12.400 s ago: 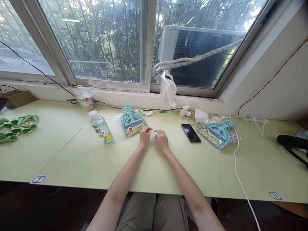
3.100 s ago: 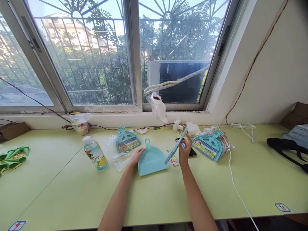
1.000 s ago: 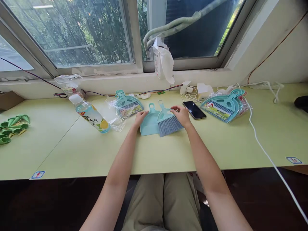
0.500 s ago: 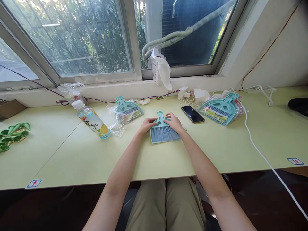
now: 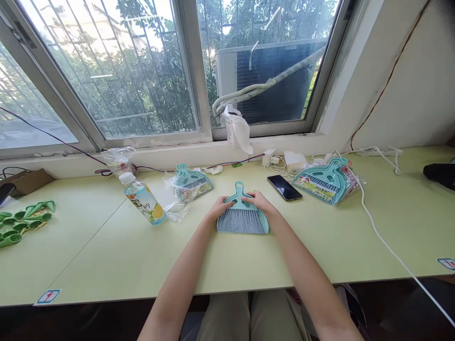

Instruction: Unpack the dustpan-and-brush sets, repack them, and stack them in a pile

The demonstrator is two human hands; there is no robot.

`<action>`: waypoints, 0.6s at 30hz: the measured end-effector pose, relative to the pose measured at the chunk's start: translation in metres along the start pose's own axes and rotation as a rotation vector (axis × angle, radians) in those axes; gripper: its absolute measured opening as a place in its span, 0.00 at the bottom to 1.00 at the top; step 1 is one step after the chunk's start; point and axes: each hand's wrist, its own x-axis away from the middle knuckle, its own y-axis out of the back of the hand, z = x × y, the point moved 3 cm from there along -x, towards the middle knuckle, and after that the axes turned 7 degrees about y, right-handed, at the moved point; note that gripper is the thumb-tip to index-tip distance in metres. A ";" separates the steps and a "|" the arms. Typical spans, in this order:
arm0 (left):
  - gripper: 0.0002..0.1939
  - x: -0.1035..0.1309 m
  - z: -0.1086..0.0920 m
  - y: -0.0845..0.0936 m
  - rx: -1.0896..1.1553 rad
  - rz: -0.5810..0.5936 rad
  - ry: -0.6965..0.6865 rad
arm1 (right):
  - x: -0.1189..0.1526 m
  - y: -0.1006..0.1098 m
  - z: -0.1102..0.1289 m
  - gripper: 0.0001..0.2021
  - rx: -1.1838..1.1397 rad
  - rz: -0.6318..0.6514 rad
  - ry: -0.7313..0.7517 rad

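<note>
I'm holding the turquoise hand brush [image 5: 243, 220] face-up against the dustpan [image 5: 265, 224], which is lying on the pale green table [image 5: 142, 265] in front of the seated person, bristles pointing toward the lap. My left hand [image 5: 219, 207] is gripping the pair by 1 shoulder and my right hand [image 5: 262, 202] by the other, thumbs pressing on top; the fingers underneath are hiding, so I can't tell how far they are wrapping.

For a snug nest, I'm judging that both thumbs should be pushing evenly, near the handle base, with the 2 handle loops lining up. I'd be leaving the bristles unpinched between brush and pan walls, and checking both edges for gaps. The bottle [image 5: 145, 199] and smartphone [image 5: 284, 188] are sitting well apart from the work.
</note>
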 end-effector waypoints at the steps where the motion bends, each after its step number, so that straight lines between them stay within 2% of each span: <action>1: 0.25 0.001 -0.001 -0.001 0.023 0.019 -0.011 | 0.001 0.000 0.000 0.18 -0.026 0.019 -0.033; 6: 0.26 0.002 -0.002 -0.006 0.137 0.046 -0.044 | 0.001 0.005 0.003 0.18 -0.099 0.056 -0.125; 14: 0.24 -0.001 0.001 -0.005 0.046 0.057 -0.047 | 0.000 0.004 -0.003 0.11 -0.051 0.033 -0.195; 18: 0.23 0.000 -0.003 -0.004 0.006 0.023 -0.089 | -0.002 0.003 -0.001 0.11 -0.061 0.029 -0.167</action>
